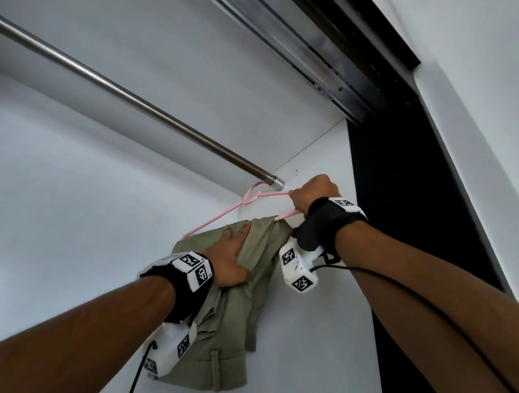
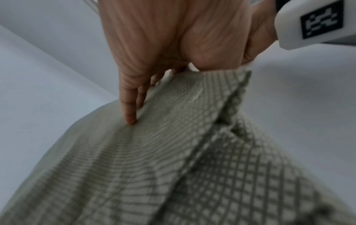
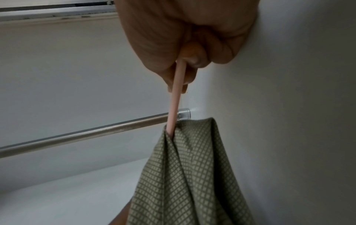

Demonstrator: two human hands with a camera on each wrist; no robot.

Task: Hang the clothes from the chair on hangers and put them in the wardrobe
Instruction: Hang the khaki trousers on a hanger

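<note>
A pink hanger (image 1: pixel 215 220) carries an olive-green checked garment (image 1: pixel 236 308) inside the wardrobe. Its hook sits right at the end of the metal rail (image 1: pixel 117 92), by the side wall; I cannot tell whether the hook rests on the rail. My right hand (image 1: pixel 312 196) grips the hanger's upper arm in a fist, and in the right wrist view this hand (image 3: pixel 185 45) holds the hanger (image 3: pixel 176 99) above the garment (image 3: pixel 192 175). My left hand (image 1: pixel 227 258) holds the garment just below. In the left wrist view its fingers (image 2: pixel 131 109) lie on the garment (image 2: pixel 154 152), thumb behind a fold.
The white side wall (image 1: pixel 315 335) stands close against my right hand. A metal sliding-door track (image 1: pixel 304 47) runs overhead, with a dark door frame (image 1: pixel 402 182) to the right. The rail (image 3: pixel 77 134) stretches bare to the left.
</note>
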